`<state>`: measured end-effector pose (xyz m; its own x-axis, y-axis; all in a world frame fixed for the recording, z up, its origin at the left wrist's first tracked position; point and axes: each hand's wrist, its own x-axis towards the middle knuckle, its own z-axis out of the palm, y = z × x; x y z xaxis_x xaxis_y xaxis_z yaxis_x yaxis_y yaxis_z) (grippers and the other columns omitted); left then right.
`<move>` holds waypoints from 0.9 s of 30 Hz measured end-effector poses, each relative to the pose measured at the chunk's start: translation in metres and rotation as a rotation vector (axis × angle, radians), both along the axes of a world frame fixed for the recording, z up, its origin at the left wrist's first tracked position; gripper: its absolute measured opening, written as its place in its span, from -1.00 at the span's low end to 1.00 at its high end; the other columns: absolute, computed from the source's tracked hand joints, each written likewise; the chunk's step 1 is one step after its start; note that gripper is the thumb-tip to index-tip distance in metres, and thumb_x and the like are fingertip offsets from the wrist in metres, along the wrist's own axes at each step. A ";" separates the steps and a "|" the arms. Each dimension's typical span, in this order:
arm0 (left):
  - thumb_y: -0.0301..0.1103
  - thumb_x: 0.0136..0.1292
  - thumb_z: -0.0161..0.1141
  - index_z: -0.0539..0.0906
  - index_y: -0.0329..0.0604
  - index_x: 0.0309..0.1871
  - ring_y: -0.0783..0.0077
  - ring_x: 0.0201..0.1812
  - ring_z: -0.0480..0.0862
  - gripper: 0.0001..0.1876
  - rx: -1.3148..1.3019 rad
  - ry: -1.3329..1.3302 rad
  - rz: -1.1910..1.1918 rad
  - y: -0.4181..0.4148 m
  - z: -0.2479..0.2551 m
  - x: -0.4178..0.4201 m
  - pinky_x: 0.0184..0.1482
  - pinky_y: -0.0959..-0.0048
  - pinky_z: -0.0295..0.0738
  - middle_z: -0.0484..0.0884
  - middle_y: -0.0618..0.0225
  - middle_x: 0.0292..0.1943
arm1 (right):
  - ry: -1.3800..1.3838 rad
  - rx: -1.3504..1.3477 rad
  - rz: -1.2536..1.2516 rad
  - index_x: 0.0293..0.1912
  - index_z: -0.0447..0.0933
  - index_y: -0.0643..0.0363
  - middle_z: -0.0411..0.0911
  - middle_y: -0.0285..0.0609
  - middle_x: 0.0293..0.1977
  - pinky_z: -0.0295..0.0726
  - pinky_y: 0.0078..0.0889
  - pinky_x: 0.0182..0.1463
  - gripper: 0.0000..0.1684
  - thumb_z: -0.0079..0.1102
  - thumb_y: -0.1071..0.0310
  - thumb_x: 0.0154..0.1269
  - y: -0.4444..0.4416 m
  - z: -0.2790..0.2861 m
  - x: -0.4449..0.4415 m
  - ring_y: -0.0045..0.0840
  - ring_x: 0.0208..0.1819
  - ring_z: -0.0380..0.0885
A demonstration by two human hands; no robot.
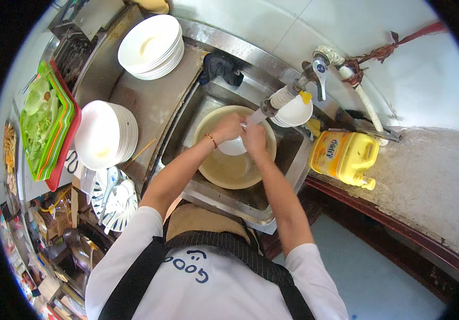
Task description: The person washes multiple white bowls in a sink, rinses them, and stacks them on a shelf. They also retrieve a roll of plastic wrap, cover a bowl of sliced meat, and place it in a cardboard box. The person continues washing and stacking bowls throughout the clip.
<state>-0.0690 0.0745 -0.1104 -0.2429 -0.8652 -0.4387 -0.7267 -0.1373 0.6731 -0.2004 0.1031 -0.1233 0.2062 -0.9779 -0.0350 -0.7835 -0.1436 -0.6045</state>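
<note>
Both hands meet over a large cream basin (235,185) that stands in a stainless steel sink (289,150). My left hand (228,127) and my right hand (254,140) hold a small white bowl (232,147) between them. Fingers hide much of this bowl, and a small pale piece shows between the fingertips; I cannot tell whether it is the rim. Just above the hands ends the hose of a tap (283,98). Cloudy liquid lies in the basin below. A bracelet circles my left wrist.
White bowls (293,110) sit by the sink's right corner, near a yellow detergent jug (343,156). Leftward are stacked white plates (109,134), more stacked dishes (151,48), a chopstick (140,153), a patterned plate of spoons (114,200) and coloured trays (63,132) topped with lettuce (39,116).
</note>
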 end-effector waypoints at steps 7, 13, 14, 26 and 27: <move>-0.59 0.27 -0.07 0.61 -0.27 0.03 0.47 -0.31 0.66 -0.67 0.117 0.899 0.456 -0.004 -0.019 -0.004 -0.21 0.48 0.58 0.69 0.28 -0.24 | -0.790 0.722 -0.776 -0.22 0.47 0.45 0.57 -0.03 -0.56 0.35 -0.49 -0.80 -0.37 -0.22 -0.04 0.42 0.017 0.005 0.003 -0.36 -0.76 0.49; -0.24 0.29 0.14 0.55 -0.37 -0.05 0.36 -0.34 0.68 -0.66 0.562 0.956 0.694 0.049 -0.066 -0.045 -0.30 0.41 0.57 0.66 0.14 -0.25 | -0.649 0.257 -0.777 -0.04 0.36 0.40 0.53 0.07 -0.24 0.53 -0.41 -0.36 -0.57 -0.19 0.17 0.43 0.043 -0.036 -0.008 -0.32 -0.30 0.58; -0.22 0.30 0.13 0.54 -0.38 -0.02 0.32 -0.31 0.68 -0.64 0.623 0.950 0.660 0.060 -0.068 -0.049 -0.26 0.40 0.57 0.65 0.13 -0.25 | -0.548 0.189 -0.761 0.00 0.33 0.40 0.51 0.08 -0.17 0.52 -0.36 -0.22 -0.60 -0.15 0.21 0.41 0.048 -0.032 -0.009 -0.30 -0.20 0.55; -0.30 0.23 0.09 0.49 -0.14 0.12 0.02 0.07 0.52 -0.62 -0.243 -0.061 -0.555 0.092 -0.117 -0.022 0.16 0.16 0.38 0.52 0.05 0.05 | -0.336 -0.304 -0.588 0.02 0.25 0.31 0.40 -0.03 -0.11 0.37 -0.33 0.12 -0.57 0.14 0.50 0.17 0.086 0.089 -0.083 -0.36 -0.04 0.41; -0.31 0.24 0.05 0.51 -0.12 0.10 0.01 0.04 0.54 -0.65 -0.152 -0.071 -0.459 0.091 -0.125 -0.029 0.14 0.16 0.40 0.53 0.07 0.04 | -0.302 -0.342 -0.659 0.01 0.23 0.30 0.39 -0.03 -0.13 0.36 -0.34 0.12 -0.59 0.12 0.52 0.18 0.074 0.103 -0.084 -0.36 -0.06 0.41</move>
<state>-0.0978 0.1651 -0.2351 -0.5884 -0.7311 -0.3454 -0.7340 0.3039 0.6073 -0.2848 0.1770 -0.0204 -0.4647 -0.8483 0.2539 -0.5816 0.0762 -0.8099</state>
